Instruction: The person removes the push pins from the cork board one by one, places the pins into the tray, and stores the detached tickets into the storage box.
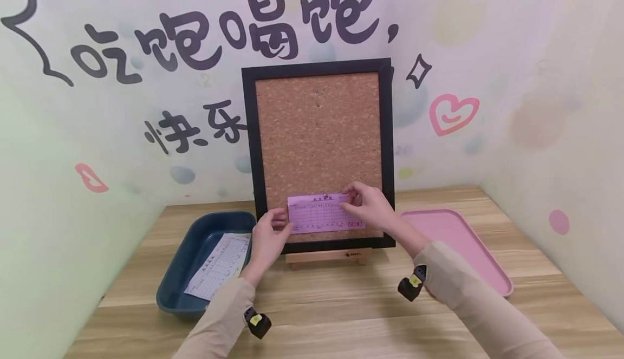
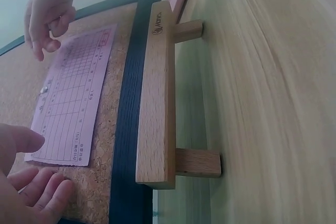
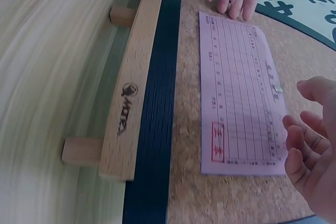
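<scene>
A pink printed receipt slip [image 1: 322, 214] lies flat against the lower part of the cork board [image 1: 319, 131]. At the middle of its top edge sits a small clear pushpin [image 3: 277, 88]. My left hand [image 1: 265, 242] is at the slip's left edge, thumb and fingers apart, as the left wrist view shows. Beside the slip's upper right corner is my right hand [image 1: 372, 207], its fingers [image 3: 296, 145] loosely bent with nothing between them.
The black-framed board stands on a wooden easel [image 1: 326, 256]. To the left, a dark blue tray [image 1: 168, 278] contains white printed slips [image 1: 219, 264]. A pink tray [image 1: 458, 229] lies to the right. Behind is a wall with large lettering.
</scene>
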A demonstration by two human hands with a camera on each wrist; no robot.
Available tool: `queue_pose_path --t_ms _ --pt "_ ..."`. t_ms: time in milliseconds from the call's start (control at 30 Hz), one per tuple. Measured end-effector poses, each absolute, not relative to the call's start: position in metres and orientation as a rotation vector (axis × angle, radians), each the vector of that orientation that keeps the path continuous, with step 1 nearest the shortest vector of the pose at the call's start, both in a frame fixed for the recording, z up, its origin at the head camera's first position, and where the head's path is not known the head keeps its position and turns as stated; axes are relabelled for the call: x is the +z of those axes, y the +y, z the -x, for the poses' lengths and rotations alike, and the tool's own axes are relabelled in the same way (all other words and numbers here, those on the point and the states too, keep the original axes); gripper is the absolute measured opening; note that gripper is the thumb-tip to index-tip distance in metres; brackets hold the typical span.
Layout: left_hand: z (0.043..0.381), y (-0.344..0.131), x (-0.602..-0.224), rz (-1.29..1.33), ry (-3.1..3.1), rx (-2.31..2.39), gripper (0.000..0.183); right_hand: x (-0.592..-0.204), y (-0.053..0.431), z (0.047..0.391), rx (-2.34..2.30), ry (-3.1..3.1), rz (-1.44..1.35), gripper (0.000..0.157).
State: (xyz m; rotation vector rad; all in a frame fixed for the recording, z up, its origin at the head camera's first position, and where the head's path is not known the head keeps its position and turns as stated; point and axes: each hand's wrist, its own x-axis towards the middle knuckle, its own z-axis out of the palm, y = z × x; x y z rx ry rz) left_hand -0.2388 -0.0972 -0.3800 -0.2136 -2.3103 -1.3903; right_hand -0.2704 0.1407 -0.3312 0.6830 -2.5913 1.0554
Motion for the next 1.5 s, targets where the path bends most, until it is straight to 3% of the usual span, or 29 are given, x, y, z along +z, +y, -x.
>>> queue_pose_path --t_ms 833,1500 --pt "0.245 -0.094 -0.386 0.18 -2.247 -1.441 0.018 -0.353 0.114 0.285 1.054 -2.451 -0.642 0.013" --pt "0.246 -0.094 -0.398 0.201 -2.275 -1.405 0.009 -0.357 0.094 0.283 0.964 -2.36 -0.43 0.004"
